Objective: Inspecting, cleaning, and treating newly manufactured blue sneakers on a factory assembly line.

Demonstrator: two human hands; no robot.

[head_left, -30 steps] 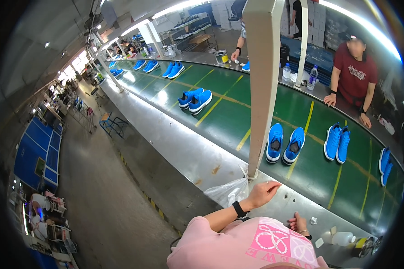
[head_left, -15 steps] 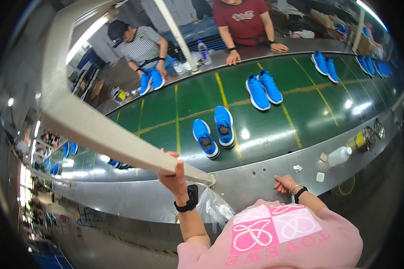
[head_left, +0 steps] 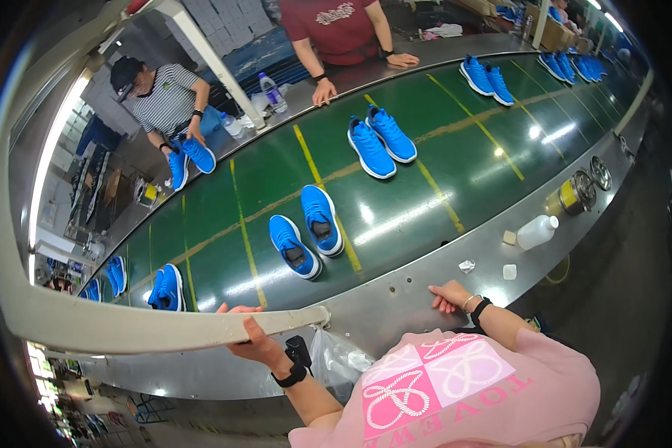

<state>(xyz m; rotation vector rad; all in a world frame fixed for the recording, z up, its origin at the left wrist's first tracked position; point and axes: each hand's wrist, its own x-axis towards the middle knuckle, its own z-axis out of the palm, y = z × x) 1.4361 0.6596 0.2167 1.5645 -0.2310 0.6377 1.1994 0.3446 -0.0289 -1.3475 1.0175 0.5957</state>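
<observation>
My left hand (head_left: 258,345) is closed around a beige metal bar (head_left: 157,326), its thumb on the near side and fingertips showing past the far edge. My right hand (head_left: 449,297) rests over the steel ledge (head_left: 366,312) with its fingers loosely curled and nothing visible in them. Beyond the ledge, a pair of blue sneakers (head_left: 322,221) with white soles stands on the green conveyor belt (head_left: 276,179), apart from both hands. Another blue pair (head_left: 381,142) stands farther back. Under the bar's end hangs a clear plastic bag (head_left: 336,355).
Right of my right hand, the ledge holds a white bottle (head_left: 536,232), a white square piece (head_left: 509,272), crumpled paper (head_left: 467,266) and a metal container (head_left: 577,193). Across the belt, a person in stripes (head_left: 168,104) handles blue sneakers (head_left: 189,160); a person in maroon (head_left: 336,30) leans on the edge.
The view has turned, so the belt, sneakers and ledge items appear farther left. More sneakers show at the left. My left hand stays on the bar; my right hand stays at the ledge.
</observation>
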